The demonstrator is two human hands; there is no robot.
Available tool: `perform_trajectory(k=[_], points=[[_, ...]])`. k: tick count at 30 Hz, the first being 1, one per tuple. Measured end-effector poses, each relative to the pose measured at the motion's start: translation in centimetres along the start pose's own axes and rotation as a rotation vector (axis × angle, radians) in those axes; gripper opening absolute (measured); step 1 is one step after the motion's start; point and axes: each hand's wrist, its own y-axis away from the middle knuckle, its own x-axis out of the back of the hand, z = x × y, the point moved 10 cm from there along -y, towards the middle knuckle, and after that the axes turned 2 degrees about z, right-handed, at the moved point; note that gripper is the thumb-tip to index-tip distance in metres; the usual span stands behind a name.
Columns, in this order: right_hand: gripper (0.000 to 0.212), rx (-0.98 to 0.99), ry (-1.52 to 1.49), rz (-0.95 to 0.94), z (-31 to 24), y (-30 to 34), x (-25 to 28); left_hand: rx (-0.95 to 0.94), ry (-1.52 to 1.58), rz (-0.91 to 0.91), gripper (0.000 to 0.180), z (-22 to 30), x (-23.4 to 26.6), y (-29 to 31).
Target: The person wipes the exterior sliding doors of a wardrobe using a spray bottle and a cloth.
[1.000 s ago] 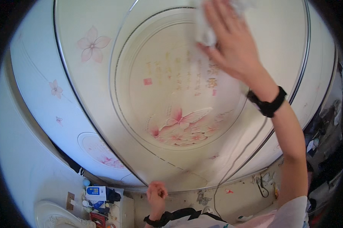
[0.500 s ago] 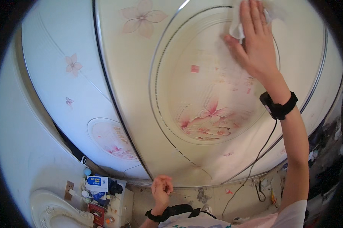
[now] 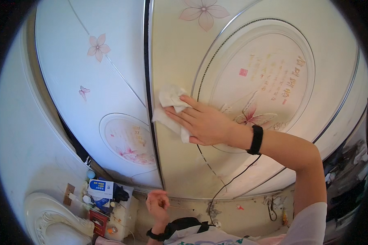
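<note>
My right hand (image 3: 206, 122) lies with outstretched fingers on a crumpled white cloth (image 3: 171, 98), pressing it against the cream wardrobe door (image 3: 175, 171). The cloth is beside the dark vertical edge strip (image 3: 150, 81) of that door, left of the raised oval panel (image 3: 269, 61) with flowers and a butterfly. Low in the view, in front of the door's foot, my left hand (image 3: 157, 203) is held with curled fingers. Whether anything is inside it is hidden. Both wrists wear black straps, and a thin cable (image 3: 229, 183) hangs from the right one.
A pale blue-white door panel (image 3: 98, 81) stands at the left. Below it, a small white cabinet (image 3: 126, 212) carries a box (image 3: 101, 188), bottles and other clutter. An ornate white headboard (image 3: 41, 216) curves at the lower left. Dark clutter (image 3: 347, 171) fills the right side.
My right hand has swept the cloth down and left, from the upper part of the oval panel to the door's left edge. The view has shifted, and my left hand stays low with curled fingers.
</note>
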Motion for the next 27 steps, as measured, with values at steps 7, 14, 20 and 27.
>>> perform_trajectory(k=[7,14,20,27], points=[[0.079,-0.164,0.225,0.345,9.4,1.8,9.5,0.009,0.036,0.014,0.047,0.1,0.7,-0.3],[0.084,-0.187,0.232,0.050,5.0,2.5,4.3,0.048,0.025,-0.017,0.045,-0.2,-0.1,-0.4],[0.081,-0.222,0.372,0.196,7.5,2.4,8.3,-0.032,0.013,-0.049,0.046,-0.1,0.2,-1.1],[0.070,-0.326,0.400,0.574,15.2,-1.2,17.7,0.045,0.012,0.032,0.047,-0.7,0.3,-0.3]])
